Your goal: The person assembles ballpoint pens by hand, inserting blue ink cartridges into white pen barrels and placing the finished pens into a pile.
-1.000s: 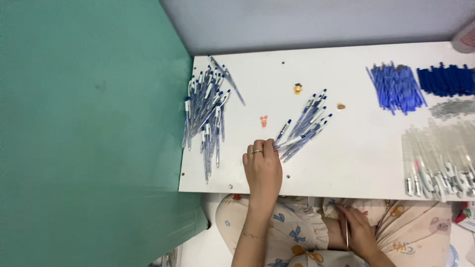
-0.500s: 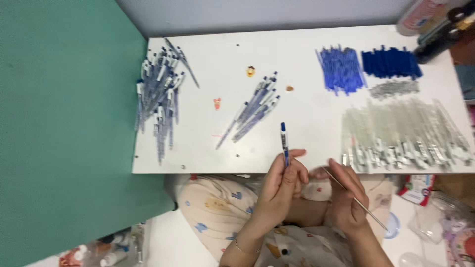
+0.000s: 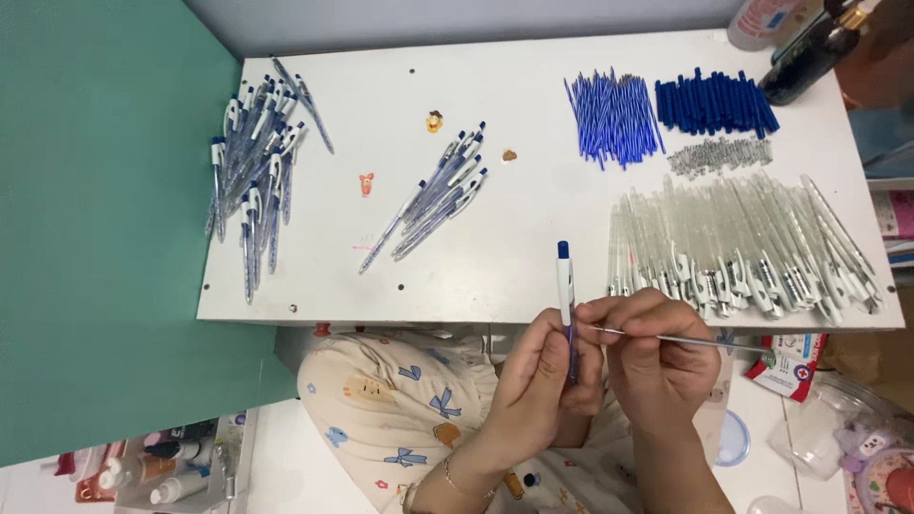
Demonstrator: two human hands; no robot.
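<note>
White table (image 3: 533, 228) against green wall. Left hand (image 3: 547, 376) pinching pen (image 3: 566, 295) upright, blue cap away from body, at table's near edge; right hand (image 3: 657, 357) gripping thin rod (image 3: 705, 341) crosswise. Clear barrels (image 3: 743, 247) beyond; finished pens (image 3: 438, 195) left.

A white counter (image 3: 495, 86) fills the upper middle of the view, seen from above under even, bright light with soft shadows. To its left stands a flat teal-green panel (image 3: 95, 219), reaching from the top edge down past the counter's front edge. Behind the counter runs a pale grey wall (image 3: 457, 14). Below the counter the floor (image 3: 276, 457) is white. At the lower left a small rack (image 3: 162, 466) holds bottles.
</note>
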